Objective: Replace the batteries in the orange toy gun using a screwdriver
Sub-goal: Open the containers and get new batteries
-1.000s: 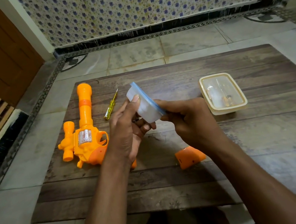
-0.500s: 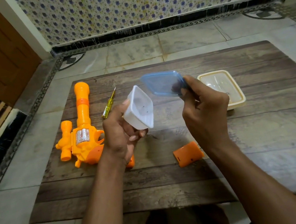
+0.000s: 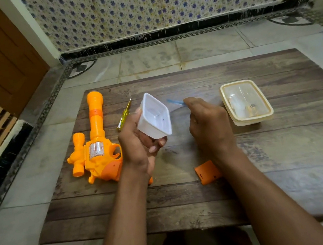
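While our left hand [image 3: 136, 145] grips the small white square plastic tub [image 3: 154, 117], tipped so its open mouth faces us, our right hand [image 3: 209, 123] pinches the thin blue translucent lid [image 3: 175, 102] low over the dark wooden table [image 3: 285, 145]. We judge the task about halfway: the orange plastic toy gun [image 3: 94, 145] lies flat at the table's left with its orange battery cover [image 3: 207, 173] off and lying apart, near our right wrist. The yellow-handled screwdriver [image 3: 124, 115] rests just beside the gun's barrel. Tiny dark specks sit inside the tub (screws, probably, though too small to tell). Batteries, cover and screws remain to be fitted; the cream-rimmed clear container [image 3: 245, 102] stands closed at right.
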`<move>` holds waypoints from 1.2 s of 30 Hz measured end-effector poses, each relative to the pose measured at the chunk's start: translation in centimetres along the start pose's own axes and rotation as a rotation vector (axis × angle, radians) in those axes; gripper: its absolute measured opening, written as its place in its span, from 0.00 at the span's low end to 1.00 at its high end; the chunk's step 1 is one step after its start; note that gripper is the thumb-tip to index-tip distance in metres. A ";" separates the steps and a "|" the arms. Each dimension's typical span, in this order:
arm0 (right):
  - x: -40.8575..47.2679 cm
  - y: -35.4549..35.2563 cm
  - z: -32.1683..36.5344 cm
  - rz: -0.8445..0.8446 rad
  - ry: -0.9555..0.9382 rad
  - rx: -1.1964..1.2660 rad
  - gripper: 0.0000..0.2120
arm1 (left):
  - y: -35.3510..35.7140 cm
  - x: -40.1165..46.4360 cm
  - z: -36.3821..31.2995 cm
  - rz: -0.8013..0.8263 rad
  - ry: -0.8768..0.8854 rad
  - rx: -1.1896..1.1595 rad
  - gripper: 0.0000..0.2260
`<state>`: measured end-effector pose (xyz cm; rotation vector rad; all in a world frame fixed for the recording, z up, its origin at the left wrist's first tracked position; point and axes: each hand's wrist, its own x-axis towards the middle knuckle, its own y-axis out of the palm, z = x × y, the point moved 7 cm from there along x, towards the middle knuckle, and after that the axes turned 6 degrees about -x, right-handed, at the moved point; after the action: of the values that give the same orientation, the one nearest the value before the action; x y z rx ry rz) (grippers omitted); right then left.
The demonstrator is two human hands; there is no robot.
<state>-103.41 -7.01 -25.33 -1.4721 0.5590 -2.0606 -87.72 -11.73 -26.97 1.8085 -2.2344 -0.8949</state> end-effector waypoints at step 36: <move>-0.9 -1.4 -1.4 0.389 0.818 0.652 0.05 | 0.5 1.8 0.7 0.177 0.239 0.388 0.14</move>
<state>-104.75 -5.29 -25.58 -0.1100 0.3582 -2.1551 -89.01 -13.11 -27.77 1.7069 -2.4804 -0.2081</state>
